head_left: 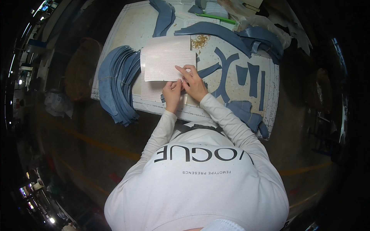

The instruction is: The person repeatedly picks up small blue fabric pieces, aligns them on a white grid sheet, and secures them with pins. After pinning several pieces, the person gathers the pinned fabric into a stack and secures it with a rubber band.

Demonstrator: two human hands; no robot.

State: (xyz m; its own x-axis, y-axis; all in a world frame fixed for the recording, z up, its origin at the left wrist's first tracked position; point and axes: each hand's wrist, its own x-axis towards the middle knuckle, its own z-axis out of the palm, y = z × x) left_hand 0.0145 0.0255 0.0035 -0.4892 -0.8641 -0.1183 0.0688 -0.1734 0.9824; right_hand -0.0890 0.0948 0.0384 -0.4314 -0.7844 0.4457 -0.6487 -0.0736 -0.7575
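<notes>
A white sheet printed with fine reddish rows, seemingly small labels (163,65), is raised over other such sheets on the table. My left hand (172,94) is closed in a pinch at the sheet's lower right edge. Right beside it, my right hand (195,85) grips the same corner, its index finger reaching over the sheet's face and its thumb near the left fingertips. Whatever tiny piece may lie between the fingertips is too small to make out. Under and beside my right hand lies a blue cut strip (210,70), partly covered.
A thick tied stack of curved blue pieces (117,86) overhangs the table's left edge. Loose blue cut pieces (242,75) lie to the right, a bundle (246,114) at the near right corner. Rubber bands (200,41), long blue strips (216,34) and a plastic bag (266,29) are farther back.
</notes>
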